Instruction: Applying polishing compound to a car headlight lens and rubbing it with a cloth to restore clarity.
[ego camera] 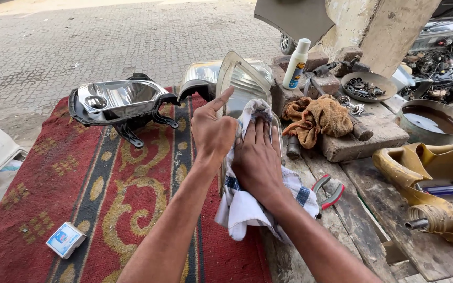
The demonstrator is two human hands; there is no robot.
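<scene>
White cotton cloth with blue stripes [247, 202] is pressed flat under the right hand [258, 157], fingers together and extended, palm down on the clear ribbed headlight lens [245, 84]. The lens is stood on edge and tilted, its lower part hidden by cloth and hands. The left hand [212, 131] is set against the lens's left edge, thumb raised along the rim, fingers curled; whether they close round the edge cannot be told.

For a good wipe, pressure should be kept even through the flat palm, and the lens should be braced firmly by the left hand so it is not tipped; the cloth's loose tail, hung over the worn wooden desk [352, 209], should be kept from bunching.

The lens lies directly beneath the right hand's grip, cloth between, and touches the left.

Near: small white and blue box [65, 239] on the red patterned rug [43, 183]; red-handled pliers [329, 191] just beside the cloth. Farther: chrome headlight reflector in black housing [119, 102], orange rag [315, 118], white plastic bottle [296, 64], round metal dish of small parts [368, 86].
</scene>
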